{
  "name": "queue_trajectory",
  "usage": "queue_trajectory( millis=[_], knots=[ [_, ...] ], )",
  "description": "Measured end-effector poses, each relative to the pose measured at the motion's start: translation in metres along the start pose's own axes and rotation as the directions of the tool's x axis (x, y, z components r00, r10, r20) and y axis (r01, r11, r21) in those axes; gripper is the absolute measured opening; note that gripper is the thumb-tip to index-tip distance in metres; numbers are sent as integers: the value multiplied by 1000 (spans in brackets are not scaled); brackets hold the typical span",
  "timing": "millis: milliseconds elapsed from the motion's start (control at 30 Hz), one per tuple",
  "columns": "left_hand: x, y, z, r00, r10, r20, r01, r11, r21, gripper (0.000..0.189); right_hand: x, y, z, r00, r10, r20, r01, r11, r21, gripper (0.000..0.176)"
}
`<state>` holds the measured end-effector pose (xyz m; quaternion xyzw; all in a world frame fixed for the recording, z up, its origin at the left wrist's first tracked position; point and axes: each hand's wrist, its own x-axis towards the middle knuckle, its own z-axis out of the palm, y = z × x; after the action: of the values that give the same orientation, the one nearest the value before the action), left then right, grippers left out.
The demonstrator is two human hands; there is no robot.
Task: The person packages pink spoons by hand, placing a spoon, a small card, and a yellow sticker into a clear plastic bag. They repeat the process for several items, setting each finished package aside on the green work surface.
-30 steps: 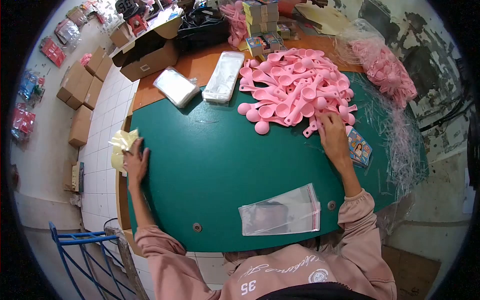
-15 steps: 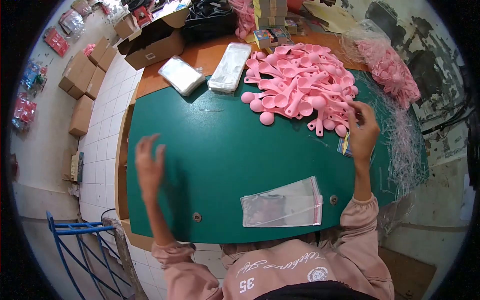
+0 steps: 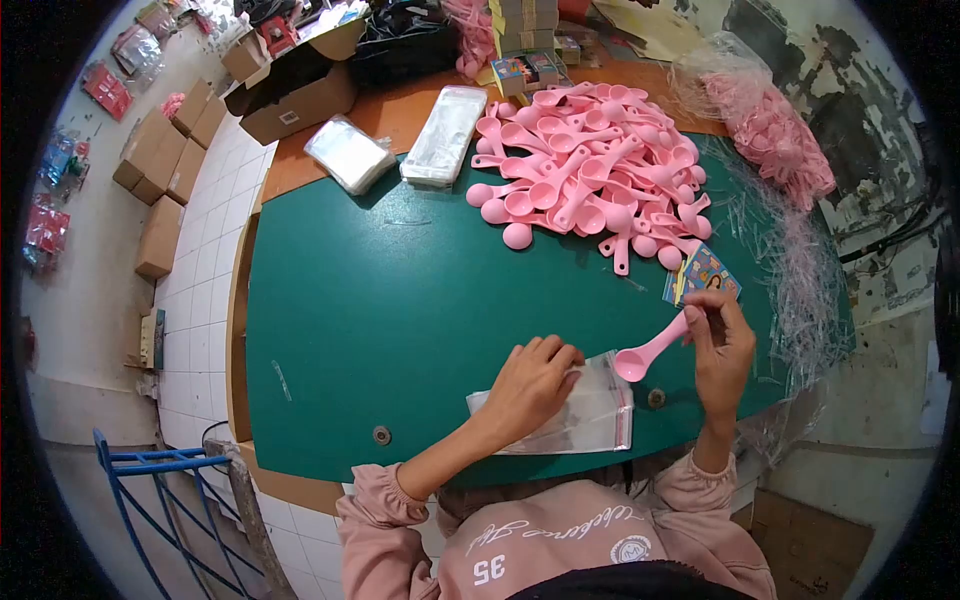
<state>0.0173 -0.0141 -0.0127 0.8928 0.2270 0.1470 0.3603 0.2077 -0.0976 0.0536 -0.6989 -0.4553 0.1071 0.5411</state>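
My right hand [image 3: 722,345] holds a pink spoon [image 3: 648,350] by its handle end, its round bowl pointing left above the table. My left hand [image 3: 532,385] is over clear plastic bags [image 3: 590,415] near the front edge; its fingers are bent and closed, and whatever they pinch is too small to make out. The bags have a sealing strip at their right end. Behind my right hand lie small printed cards [image 3: 708,272], beside a large heap of pink spoons [image 3: 590,170].
Two stacks of clear bags [image 3: 350,155] [image 3: 445,135] lie at the back left of the green table [image 3: 350,300]. An open carton [image 3: 300,105] stands behind. Plastic strips [image 3: 800,300] and a pink bundle [image 3: 765,130] are at the right. A blue metal frame [image 3: 165,460] stands left.
My left hand has moved right from the table's left side onto the bags. My right hand has come down from the heap, now with a pink spoon. More of the cards shows.
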Motion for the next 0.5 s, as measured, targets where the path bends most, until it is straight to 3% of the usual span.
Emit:
queue_trajectory(
  millis=[67, 100, 167, 300, 367, 500],
  knots=[
    [3, 9, 2, 976, 17, -217, -2, 997, 71, 27, -6, 2, -2, 998, 60, 30, -62, 996, 58, 7],
    [3, 8, 4, 976, 17, -217, -2, 998, 70, 27, -8, 5, -4, 997, 64, 31, -66, 995, 76, 8],
    [2, 2, 7, 995, -41, -87, 29, 990, -136, 26, -11, 6, -5, 997, 68, 28, -70, 993, 92, 8],
    [1, -3, 2, 998, 7, -57, -9, 999, -33, 26, -13, 4, -10, 994, 107, 27, -110, 984, 143, 8],
    [2, -1, -5, 995, 67, -72, -72, 995, -73, 25, -14, 5, -12, 993, 112, 31, -115, 980, 161, 8],
    [3, -2, -15, 998, 23, -65, -35, 980, -196, 19, -14, 9, -11, 991, 125, 56, -133, 978, 163, 9]
  ],
)
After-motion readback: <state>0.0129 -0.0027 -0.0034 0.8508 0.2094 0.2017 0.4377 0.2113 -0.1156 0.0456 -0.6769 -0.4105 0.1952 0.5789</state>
